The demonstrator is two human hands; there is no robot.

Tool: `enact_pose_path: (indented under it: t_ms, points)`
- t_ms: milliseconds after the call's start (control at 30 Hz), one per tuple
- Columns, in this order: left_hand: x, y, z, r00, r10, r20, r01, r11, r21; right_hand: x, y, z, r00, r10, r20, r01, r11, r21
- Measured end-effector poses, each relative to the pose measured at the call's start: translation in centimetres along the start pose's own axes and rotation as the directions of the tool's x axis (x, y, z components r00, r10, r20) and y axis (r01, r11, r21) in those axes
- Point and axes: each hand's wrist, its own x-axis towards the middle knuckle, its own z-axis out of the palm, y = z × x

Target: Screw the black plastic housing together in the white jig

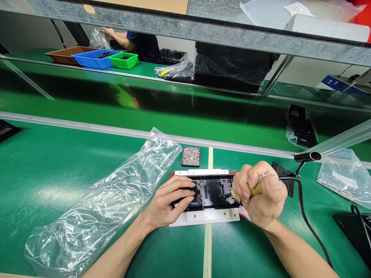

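Note:
A long black plastic housing (pixel 207 192) with small posts and ribs inside lies in a white fixture (pixel 213 216). My left hand (pixel 171 199) is laid over the housing's left end, holding it down with bent fingers and thumb; that end is mostly hidden. In a fist, my right hand (pixel 261 195) grips a corded tool (pixel 256 189) with a yellow grip, resembling a soldering iron. Its dark tip points down and left into the housing; I cannot tell whether it touches. Just behind the fixture is a small black tray (pixel 191 156) of tiny metal parts.
A clear plastic bag (pixel 110 208) stretches across the left. The tool's black cord (pixel 304 216) runs down the right, near a bag of small parts (pixel 344 179). A metal post (pixel 342 139) stands there. Behind are coloured bins (pixel 94 58) and another person's arm (pixel 120 38).

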Motion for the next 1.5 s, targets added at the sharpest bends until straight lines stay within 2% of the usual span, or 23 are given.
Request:
enact_pose_path:
  t_ms: [1500]
  points:
    - [-0.19, -0.03, 0.05, 1.000, -0.003, 0.007, 0.003, 1.000, -0.021, -0.02, 0.15, -0.07, 1.000, -0.005, 0.011, 0.005, 1.000, 0.025]
